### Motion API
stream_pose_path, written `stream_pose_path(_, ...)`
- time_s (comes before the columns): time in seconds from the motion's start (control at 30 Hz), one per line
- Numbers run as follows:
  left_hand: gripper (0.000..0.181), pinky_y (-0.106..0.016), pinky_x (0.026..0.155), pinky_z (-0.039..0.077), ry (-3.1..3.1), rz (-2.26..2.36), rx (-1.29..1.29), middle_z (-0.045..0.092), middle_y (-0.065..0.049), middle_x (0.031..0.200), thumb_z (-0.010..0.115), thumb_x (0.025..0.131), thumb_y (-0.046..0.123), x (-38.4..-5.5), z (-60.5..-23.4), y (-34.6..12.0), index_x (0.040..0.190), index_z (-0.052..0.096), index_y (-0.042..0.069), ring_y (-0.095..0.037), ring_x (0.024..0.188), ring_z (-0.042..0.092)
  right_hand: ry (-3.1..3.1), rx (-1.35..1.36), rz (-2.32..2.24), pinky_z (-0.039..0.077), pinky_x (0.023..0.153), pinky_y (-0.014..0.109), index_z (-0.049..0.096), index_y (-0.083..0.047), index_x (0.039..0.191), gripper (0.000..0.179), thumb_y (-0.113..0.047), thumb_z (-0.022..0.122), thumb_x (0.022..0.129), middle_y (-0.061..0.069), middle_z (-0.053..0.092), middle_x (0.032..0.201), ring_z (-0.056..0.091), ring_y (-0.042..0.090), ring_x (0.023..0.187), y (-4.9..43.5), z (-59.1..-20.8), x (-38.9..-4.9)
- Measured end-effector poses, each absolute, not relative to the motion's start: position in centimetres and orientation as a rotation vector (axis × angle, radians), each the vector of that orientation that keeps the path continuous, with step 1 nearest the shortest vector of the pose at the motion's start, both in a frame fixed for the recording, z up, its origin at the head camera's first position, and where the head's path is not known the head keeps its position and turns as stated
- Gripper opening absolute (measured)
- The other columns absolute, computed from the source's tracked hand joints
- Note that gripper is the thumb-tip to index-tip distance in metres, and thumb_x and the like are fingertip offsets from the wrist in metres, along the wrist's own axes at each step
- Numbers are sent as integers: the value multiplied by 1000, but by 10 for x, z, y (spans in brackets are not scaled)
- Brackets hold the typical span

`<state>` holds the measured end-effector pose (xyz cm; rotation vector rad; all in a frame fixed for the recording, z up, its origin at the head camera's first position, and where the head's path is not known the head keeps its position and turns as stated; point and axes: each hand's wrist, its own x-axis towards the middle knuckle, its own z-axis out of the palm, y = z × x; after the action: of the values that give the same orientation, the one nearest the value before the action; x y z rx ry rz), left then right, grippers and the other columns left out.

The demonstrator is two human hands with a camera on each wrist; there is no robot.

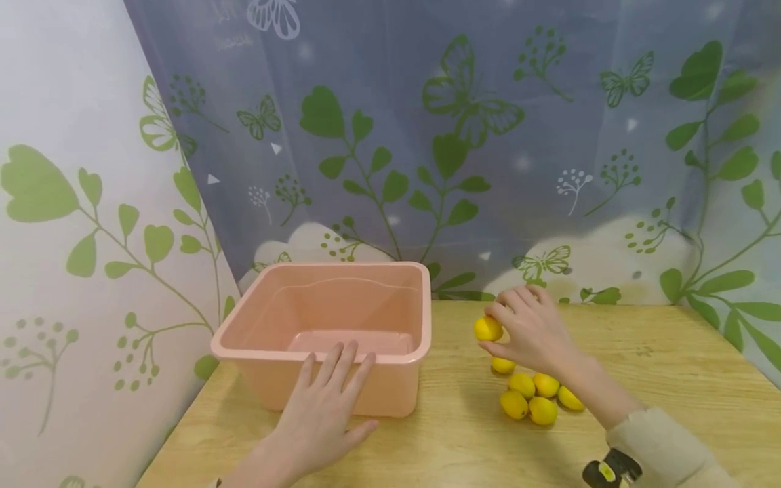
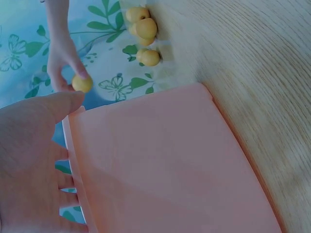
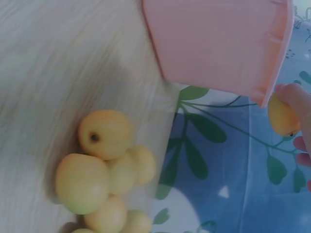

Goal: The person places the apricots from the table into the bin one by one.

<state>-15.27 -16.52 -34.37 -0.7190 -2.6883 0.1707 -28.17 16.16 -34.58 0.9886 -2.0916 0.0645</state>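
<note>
My right hand (image 1: 537,333) pinches a yellow lemon (image 1: 487,329) between thumb and fingers, lifted above the table to the right of a pink plastic basin (image 1: 262,381). In the right wrist view that lemon (image 3: 283,115) appears near the basin's rim, and only part of the hand shows. Below the right hand, several more lemons (image 1: 522,385) lie close together on the table. My left hand (image 1: 320,423) is at the basin's near side, its fingers straight and spread by the rim. Inside, the visible part of the basin's floor is bare; its near part is hidden.
The basin stands at the left on a light wooden table (image 1: 451,447). Behind it hangs a blue-grey cloth (image 1: 378,61) with leaves and butterflies. A patterned white wall covering (image 1: 91,285) rises at the left. A black device (image 1: 612,468) sits by the right sleeve.
</note>
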Motion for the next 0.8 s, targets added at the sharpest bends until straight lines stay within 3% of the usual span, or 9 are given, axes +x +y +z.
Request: stream_pose_path(0.8, 83, -61, 100, 25, -2686, 163, -725, 32, -21, 145, 57, 81, 58, -153, -344, -166, 143, 34, 8, -37, 131, 32, -2059, 1098, 59, 37, 81, 49, 62, -13, 92, 42, -44, 76, 67, 4, 52, 85, 49, 26, 86, 96, -292, -292)
